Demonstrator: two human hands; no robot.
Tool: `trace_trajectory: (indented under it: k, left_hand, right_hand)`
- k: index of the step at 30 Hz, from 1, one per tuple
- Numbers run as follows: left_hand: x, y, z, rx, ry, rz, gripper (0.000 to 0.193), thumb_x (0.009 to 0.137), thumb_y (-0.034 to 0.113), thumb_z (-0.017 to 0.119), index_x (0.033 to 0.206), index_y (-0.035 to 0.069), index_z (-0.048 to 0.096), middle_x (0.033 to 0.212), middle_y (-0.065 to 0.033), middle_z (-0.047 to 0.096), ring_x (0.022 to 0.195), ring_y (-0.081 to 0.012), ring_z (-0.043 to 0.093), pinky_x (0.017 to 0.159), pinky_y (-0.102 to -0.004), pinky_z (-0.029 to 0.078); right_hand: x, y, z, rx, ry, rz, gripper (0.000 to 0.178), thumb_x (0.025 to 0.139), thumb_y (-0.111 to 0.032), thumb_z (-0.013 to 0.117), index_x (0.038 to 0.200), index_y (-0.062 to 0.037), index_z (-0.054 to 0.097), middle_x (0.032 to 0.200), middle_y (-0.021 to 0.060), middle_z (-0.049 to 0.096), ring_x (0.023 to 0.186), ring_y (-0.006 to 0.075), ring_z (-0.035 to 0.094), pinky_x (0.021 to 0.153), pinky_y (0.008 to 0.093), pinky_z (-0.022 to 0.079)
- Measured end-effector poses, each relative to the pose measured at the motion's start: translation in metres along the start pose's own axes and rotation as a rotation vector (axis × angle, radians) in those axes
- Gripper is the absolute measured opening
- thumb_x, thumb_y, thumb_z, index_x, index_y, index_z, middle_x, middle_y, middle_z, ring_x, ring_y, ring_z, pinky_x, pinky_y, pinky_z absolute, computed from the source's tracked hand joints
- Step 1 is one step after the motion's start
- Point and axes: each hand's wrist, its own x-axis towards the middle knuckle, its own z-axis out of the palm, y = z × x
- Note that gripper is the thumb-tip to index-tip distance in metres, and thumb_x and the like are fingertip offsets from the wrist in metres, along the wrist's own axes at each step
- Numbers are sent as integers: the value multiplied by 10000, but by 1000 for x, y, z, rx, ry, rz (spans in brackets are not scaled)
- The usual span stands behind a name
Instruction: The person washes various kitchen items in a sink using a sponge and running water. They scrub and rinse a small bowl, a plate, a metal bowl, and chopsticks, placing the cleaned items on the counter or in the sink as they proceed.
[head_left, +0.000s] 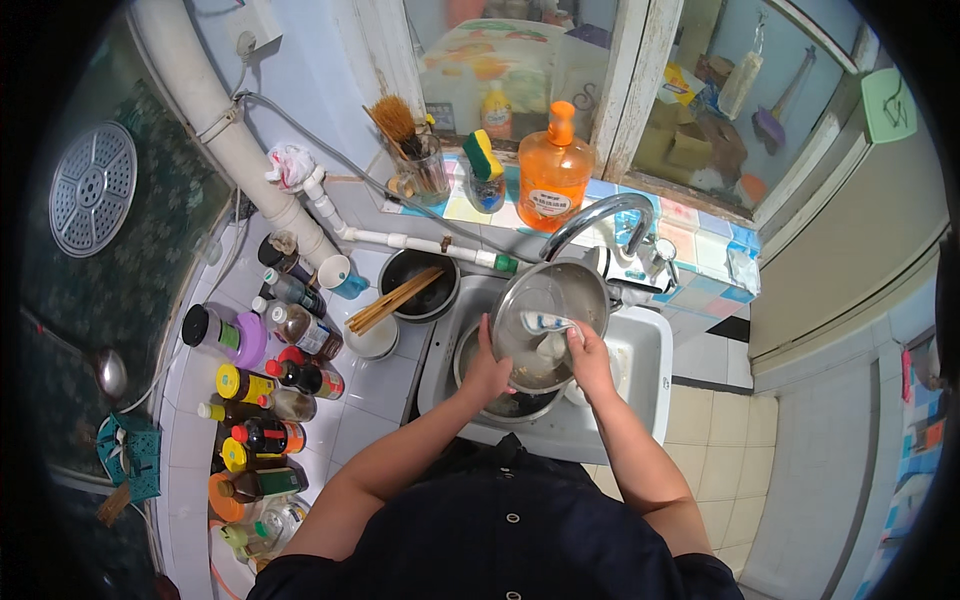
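Basin [525,345] between left hand [487,370], clamped on its rim, and right hand [591,360], closed on a white-and-blue item [545,322] inside, should handle light, stiff and slippery, best gripped by opposite edges

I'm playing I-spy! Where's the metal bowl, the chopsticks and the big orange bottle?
Metal bowl [533,290]: head view, bare inner surface.
Chopsticks [395,300]: head view, middle of the bundle.
Big orange bottle [555,172]: head view, body above the label.

an orange bottle [556,178] stands on the tiled ledge [692,216]; beside it a yellow-green sponge [483,155] tops a glass [487,194].
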Motion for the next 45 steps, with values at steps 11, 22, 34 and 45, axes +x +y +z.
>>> trace_trajectory:
  k: [11,22,34,45]
  left_hand:
    - [-1,9,-2,-147,-30,-53,866,756,23,434,1366,258,-134,1357,-194,241,920,-385,541,559,-431,567]
    - [9,-7,2,-246,-131,-209,853,761,35,431,1361,255,-134,1327,-188,253,941,-379,538,553,-430,567]
    - [-4,-8,26,-307,-252,-238,717,769,17,407,1340,168,0,1217,-178,344,933,-321,558,565,-390,567]
    - [2,9,25,-332,-216,-260,709,772,59,428,1331,166,5,1167,-180,381,858,-315,577,558,-389,565]
  right_hand:
    - [9,-23,-11,691,-162,567,269,903,-122,460,1147,-8,459,1011,116,573,904,209,581,760,332,503]
    - [14,-31,-28,682,-479,611,615,652,146,375,1250,5,389,1045,159,541,912,248,593,747,302,501]
    - [-2,-90,-5,-946,-311,-372,352,684,15,516,1019,-38,424,709,226,595,686,412,579,649,472,457]
    - [12,-82,-49,-825,-131,-282,153,718,-1,503,864,-41,522,753,194,603,734,370,589,654,431,467]
